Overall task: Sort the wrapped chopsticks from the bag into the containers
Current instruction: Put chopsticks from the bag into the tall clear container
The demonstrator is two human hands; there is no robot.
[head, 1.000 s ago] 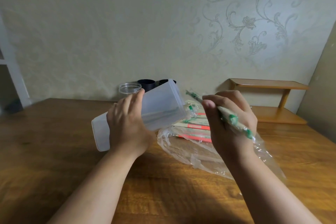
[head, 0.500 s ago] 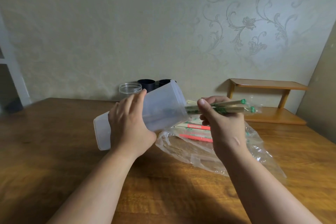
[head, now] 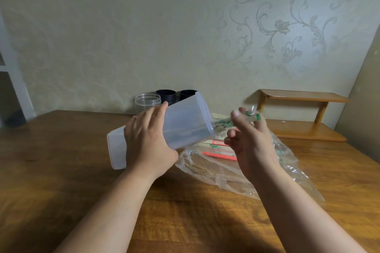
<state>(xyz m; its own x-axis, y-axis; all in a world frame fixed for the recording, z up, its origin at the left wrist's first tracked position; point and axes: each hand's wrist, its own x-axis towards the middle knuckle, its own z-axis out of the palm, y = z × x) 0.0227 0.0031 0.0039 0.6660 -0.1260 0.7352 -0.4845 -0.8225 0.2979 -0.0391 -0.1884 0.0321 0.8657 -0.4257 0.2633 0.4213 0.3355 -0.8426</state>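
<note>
Chopsticks [head: 223, 123] slid further into container [head: 185, 121], tips hidden, R hand [head: 253, 146] grip unclear

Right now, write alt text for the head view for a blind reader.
A left hand grips a tilted translucent container while the right hand guides green-printed wrapped chopsticks into its mouth. A plastic bag holding more lies on the wooden table.

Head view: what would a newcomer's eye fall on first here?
In the centre, the left hand grips a tilted plastic box, its open mouth facing right. The right hand holds wrapped chopsticks with green marks at that mouth. Below them, a clear bag with more chopsticks lies on the wooden table.
</note>
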